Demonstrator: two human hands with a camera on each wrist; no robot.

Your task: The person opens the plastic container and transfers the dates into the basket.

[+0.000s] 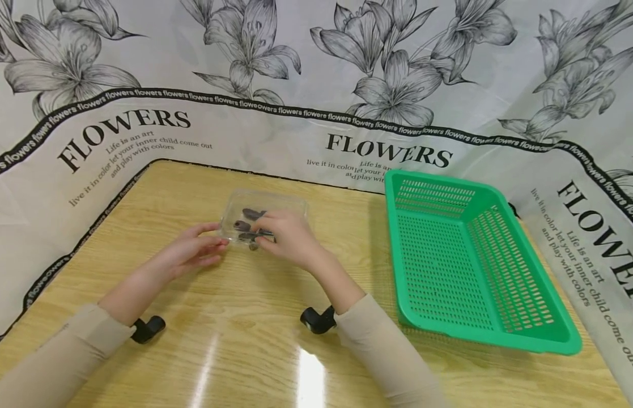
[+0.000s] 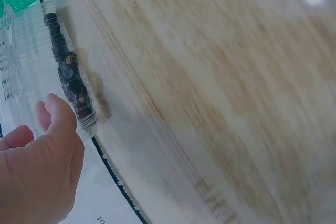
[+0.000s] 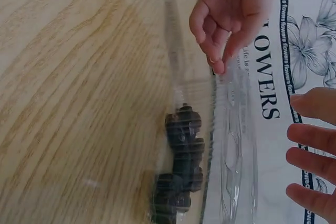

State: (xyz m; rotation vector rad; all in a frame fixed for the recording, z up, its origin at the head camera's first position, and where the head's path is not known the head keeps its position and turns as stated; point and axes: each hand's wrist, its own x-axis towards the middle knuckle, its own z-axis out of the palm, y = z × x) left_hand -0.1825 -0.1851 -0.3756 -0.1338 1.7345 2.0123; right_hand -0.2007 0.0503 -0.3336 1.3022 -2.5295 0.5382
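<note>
Black "FLOWERS" lettering (image 1: 389, 152) behind clear tray (image 1: 229, 226).

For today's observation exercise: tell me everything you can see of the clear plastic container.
The clear plastic container is a shallow, see-through, ribbed tray with rounded corners. It lies flat on the wooden table, left of the green basket. Several dark brown pieces lie inside. The left hand touches its near-left edge; the right hand rests over its right side, fingertips at the rim.
</note>
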